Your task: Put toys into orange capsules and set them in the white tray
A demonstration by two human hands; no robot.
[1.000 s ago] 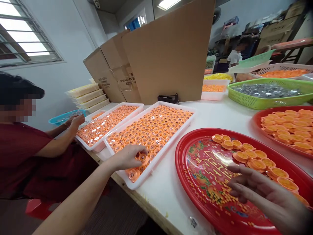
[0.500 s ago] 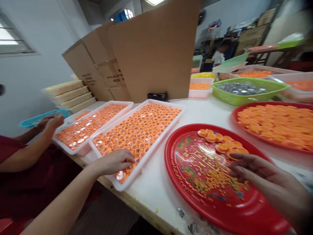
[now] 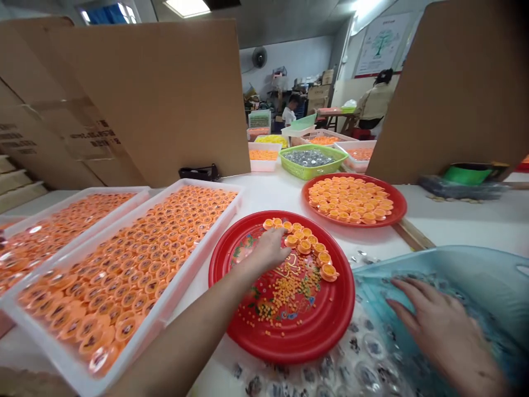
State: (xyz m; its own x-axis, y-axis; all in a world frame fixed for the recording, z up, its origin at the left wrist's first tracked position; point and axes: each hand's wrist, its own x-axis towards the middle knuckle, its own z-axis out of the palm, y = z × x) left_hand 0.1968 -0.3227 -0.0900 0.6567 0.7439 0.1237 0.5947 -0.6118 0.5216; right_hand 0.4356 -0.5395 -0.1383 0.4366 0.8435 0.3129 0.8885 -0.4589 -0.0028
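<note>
My left hand (image 3: 266, 251) reaches over the near red tray (image 3: 256, 336), its fingers bent down onto the row of orange caps (image 3: 308, 245) along the far rim; whether it grips one is hidden. Small yellow bits (image 3: 285, 289) lie scattered in the tray's middle. My right hand (image 3: 433, 325) lies with fingers spread inside a light blue basket (image 3: 467, 259) of small clear pieces. To the left stands a white tray (image 3: 177, 278) packed with orange caps (image 3: 136, 248).
A second white tray (image 3: 136, 191) of caps sits further left. A second red tray (image 3: 397, 212) of orange caps and a green basket (image 3: 312, 171) lie behind. Cardboard sheets (image 3: 165, 94) stand upright at left and right. Clear pieces (image 3: 330, 369) litter the table's front. People sit far back.
The view swung right. My left hand left the white tray and moved onto the red tray's caps. My right hand moved from the red tray into the blue basket.
</note>
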